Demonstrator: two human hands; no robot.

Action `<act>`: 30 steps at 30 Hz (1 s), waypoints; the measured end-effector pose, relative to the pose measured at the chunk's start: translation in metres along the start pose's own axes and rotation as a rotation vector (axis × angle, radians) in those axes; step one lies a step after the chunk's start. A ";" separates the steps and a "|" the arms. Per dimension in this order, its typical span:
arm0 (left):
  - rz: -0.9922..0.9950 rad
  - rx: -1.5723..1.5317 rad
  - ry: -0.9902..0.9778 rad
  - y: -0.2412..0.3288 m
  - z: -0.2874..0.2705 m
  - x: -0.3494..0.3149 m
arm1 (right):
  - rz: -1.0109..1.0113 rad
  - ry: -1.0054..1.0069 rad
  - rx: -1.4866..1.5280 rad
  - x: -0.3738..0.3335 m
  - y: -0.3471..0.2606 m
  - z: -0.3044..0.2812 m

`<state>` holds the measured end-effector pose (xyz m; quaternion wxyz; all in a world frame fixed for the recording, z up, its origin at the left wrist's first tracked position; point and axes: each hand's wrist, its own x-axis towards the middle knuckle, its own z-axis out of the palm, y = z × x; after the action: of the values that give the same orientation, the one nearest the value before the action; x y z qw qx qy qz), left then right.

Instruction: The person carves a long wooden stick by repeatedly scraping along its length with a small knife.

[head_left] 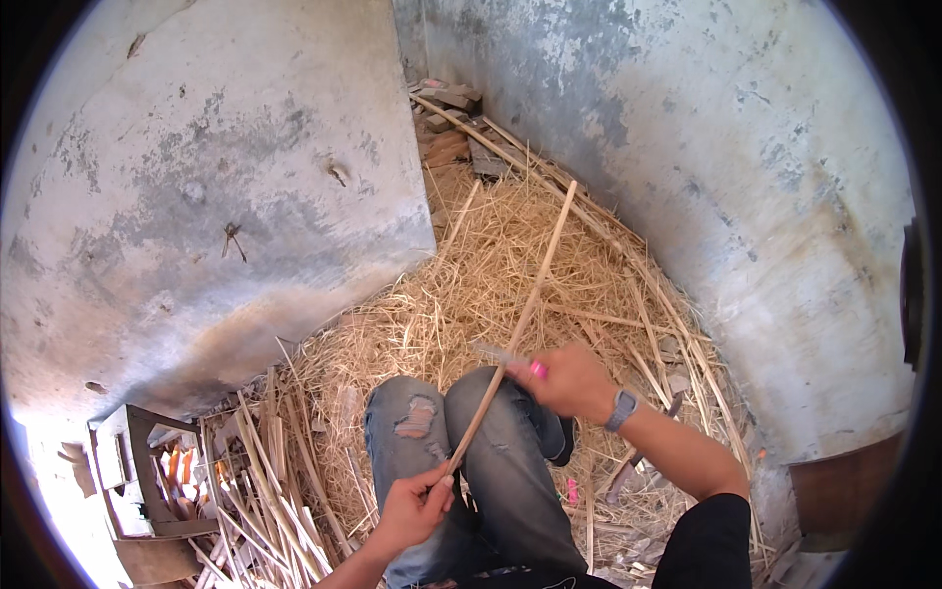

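Observation:
A long, pale stick (537, 285), like a split bamboo strip, slants across my knees. Its near end is pinched between the thumb and fingers of my left hand (416, 508). The far end rises over the straw. My right hand (577, 383), with a grey watch on its wrist, is closed around a pink-handled knife (539, 370). The knife's blade crosses the stick just above my right knee and looks slightly blurred; whether its edge bites into the wood cannot be made out.
Loose straw (510, 236) covers the floor. Cut sticks (265, 471) are heaped at the left, beside a wooden frame (147, 471). Long poles (638, 260) lie along the right wall (765, 245). Bricks (453, 98) sit in the far corner, past the left wall's edge (417, 187).

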<state>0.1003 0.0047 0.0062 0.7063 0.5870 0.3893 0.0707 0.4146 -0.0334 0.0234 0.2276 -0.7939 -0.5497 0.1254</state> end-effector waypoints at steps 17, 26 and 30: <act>-0.019 -0.079 -0.050 -0.002 -0.006 0.000 | 0.143 0.190 -0.188 0.063 0.069 -0.024; 0.138 0.115 0.137 -0.018 0.007 -0.001 | -0.007 -0.105 -0.225 0.008 -0.014 -0.014; 0.353 0.357 0.250 -0.014 0.016 -0.001 | -0.055 -0.115 -0.234 0.006 -0.004 -0.026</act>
<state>0.1054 -0.0124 -0.0055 0.5150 0.7475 0.3715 0.1948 0.4254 -0.0322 0.0485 0.1050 -0.7913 -0.5941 0.0993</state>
